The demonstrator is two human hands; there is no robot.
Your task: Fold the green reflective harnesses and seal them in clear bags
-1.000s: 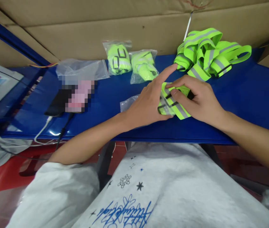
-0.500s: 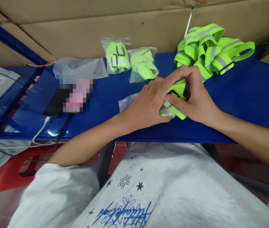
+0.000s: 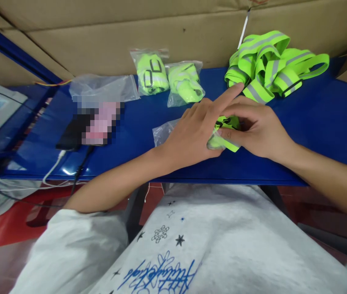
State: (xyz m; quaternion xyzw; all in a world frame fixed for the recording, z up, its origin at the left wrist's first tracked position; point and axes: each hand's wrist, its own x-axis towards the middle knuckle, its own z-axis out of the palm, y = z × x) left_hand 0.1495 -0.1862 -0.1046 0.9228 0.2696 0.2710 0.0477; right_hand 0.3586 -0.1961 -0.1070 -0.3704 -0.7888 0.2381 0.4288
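Note:
Between my hands, near the table's front edge, is a folded neon-yellow reflective strap with black buckle parts. It sits partly inside a clear plastic bag, whose far end sticks out to the left under my left hand. My left hand is closed over the bag, its index finger pointing up to the right. From the right, my right hand pinches the strap between thumb and fingers at the bag's mouth. Most of the bag and the strap inside are hidden by my left hand.
Two bagged neon straps stand at the back of the blue table. A loose strap pile lies back right. Left are a flat plastic bag, a blurred-out phone-like object and cables. Cardboard boxes line the rear.
My right hand has shifted slightly right and lower, and its arched fingers have come down around the strap. Less strap shows above the bag. My left hand has hardly moved.

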